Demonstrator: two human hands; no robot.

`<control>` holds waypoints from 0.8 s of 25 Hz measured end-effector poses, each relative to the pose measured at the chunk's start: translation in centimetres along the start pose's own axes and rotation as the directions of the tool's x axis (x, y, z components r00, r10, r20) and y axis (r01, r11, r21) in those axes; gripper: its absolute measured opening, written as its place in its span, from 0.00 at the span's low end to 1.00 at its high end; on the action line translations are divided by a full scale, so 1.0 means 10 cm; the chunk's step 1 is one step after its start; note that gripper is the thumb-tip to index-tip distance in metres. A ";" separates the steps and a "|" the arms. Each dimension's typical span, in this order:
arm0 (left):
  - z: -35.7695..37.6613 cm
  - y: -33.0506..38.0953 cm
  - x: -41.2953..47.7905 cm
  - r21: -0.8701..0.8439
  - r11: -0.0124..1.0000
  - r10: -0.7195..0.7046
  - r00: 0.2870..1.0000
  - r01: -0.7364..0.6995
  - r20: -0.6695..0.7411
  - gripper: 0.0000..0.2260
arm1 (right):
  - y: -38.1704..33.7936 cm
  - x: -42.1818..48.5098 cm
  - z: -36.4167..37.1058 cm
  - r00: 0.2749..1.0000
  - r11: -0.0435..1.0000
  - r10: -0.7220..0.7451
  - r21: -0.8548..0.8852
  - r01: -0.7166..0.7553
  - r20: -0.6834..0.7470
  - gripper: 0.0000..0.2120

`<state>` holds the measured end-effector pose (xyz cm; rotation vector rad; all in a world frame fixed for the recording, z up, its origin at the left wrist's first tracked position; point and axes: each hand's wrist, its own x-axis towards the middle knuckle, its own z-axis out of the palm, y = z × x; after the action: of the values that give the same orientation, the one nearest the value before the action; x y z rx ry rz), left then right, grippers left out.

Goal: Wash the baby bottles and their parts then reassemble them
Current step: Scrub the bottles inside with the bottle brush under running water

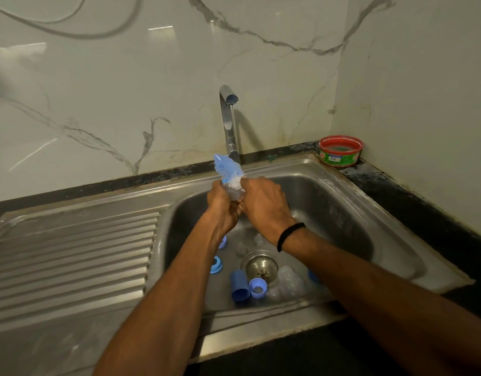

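Both hands are brought together above the sink basin (342, 213), the left hand (222, 206) and the right hand (264, 204) touching, with fingers curled round a clear baby bottle (235, 191) gripped between them. A blue brush (226, 166) is seen jutting up and away from the bottle beyond the fingertips; it is blurred, and which hand holds it cannot be told. A black band (289, 236) is worn on the right wrist.

Just beyond the hands the tap (229, 126) is set upright at the back of the basin.

Beneath the hands, on the basin floor, more parts are scattered round the drain (261, 265). Two clear teats (258, 239) are found below the right hand. A blue ring (216, 264) is lying under the left forearm, and a blue cap (239, 286) is lying on its side nearer the person, with a second blue ring (257, 287) just beside it. Clear bottles (289, 280) are lying between that ring and the right forearm.

Left of the left hand the ribbed draining board (71, 253) is spread. Well to the right of the right hand, a red tub (341, 150) is placed in the far corner of the dark bench (424, 202).
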<state>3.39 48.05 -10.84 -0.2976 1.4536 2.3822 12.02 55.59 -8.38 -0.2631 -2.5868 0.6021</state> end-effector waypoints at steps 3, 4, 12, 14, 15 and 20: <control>0.02 0.03 0.00 -0.046 0.999 -0.010 0.998 0.012 0.057 0.18 | 0.03 0.05 -0.02 0.999 0.999 -0.038 -0.008 0.038 -0.028 0.13; 0.02 0.03 0.01 -0.043 0.999 -0.013 0.997 0.016 0.070 0.19 | 0.04 0.06 -0.03 0.999 0.999 -0.034 0.006 0.034 -0.022 0.14; -0.13 0.04 0.09 0.102 0.994 0.013 0.941 -0.050 0.338 0.28 | 0.13 0.11 -0.06 0.999 0.998 -0.044 0.048 0.043 0.002 0.13; -0.15 0.04 0.12 0.042 0.998 0.029 0.964 -0.041 0.265 0.24 | 0.14 0.07 -0.04 0.997 0.997 -0.067 0.041 0.066 0.024 0.12; -0.17 0.04 0.14 0.001 0.999 0.036 0.975 -0.037 0.219 0.23 | 0.11 0.05 -0.03 0.996 0.995 -0.084 0.048 0.082 0.035 0.12; -0.13 0.05 0.19 -0.085 0.996 0.024 0.986 -0.010 0.164 0.25 | 0.00 0.04 -0.05 0.995 0.995 -0.096 -0.013 0.097 0.026 0.14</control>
<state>1.41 47.02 -11.65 -0.1047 1.2891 2.4222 11.96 55.90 -7.82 -0.1349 -2.6116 0.5556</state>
